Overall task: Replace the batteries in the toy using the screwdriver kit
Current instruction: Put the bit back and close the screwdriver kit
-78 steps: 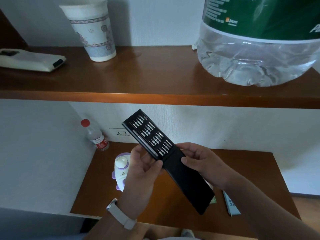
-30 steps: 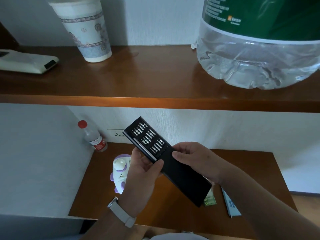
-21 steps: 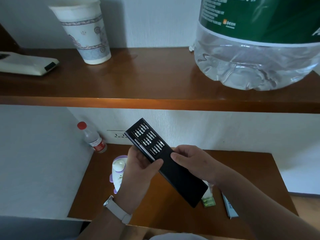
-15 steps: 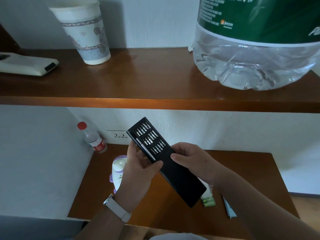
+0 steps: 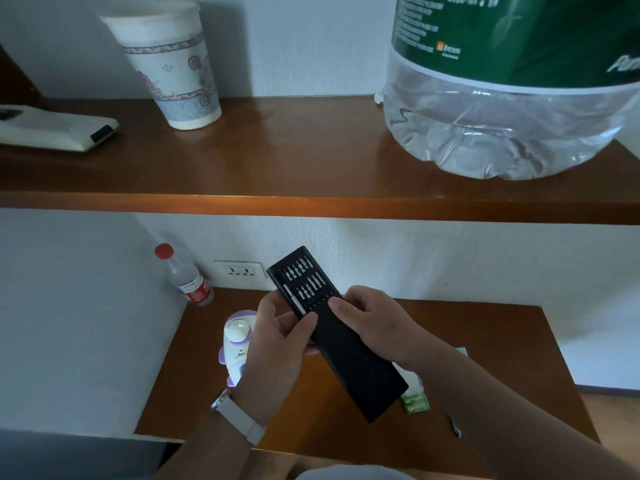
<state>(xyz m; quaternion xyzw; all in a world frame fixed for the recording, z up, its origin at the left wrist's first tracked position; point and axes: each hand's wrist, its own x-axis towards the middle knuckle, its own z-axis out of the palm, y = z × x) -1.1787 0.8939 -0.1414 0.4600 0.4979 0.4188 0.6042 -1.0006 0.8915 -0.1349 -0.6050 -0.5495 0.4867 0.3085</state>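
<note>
I hold the black screwdriver kit above the low wooden table, tilted, its inner tray of silver bits sticking out at the upper left. My left hand grips the kit's left edge with the thumb on top. My right hand wraps the sleeve from the right, thumb near the tray's end. The white and purple toy lies on the table behind my left hand, partly hidden. A green pack of batteries peeks out below the kit.
A red-capped bottle leans in the table's back left corner by a wall socket. The upper shelf carries a paper cup, a white remote and a large water jug.
The bit tray has slid further into the black sleeve, so less of it shows. Both hands have kept their hold on the kit.
</note>
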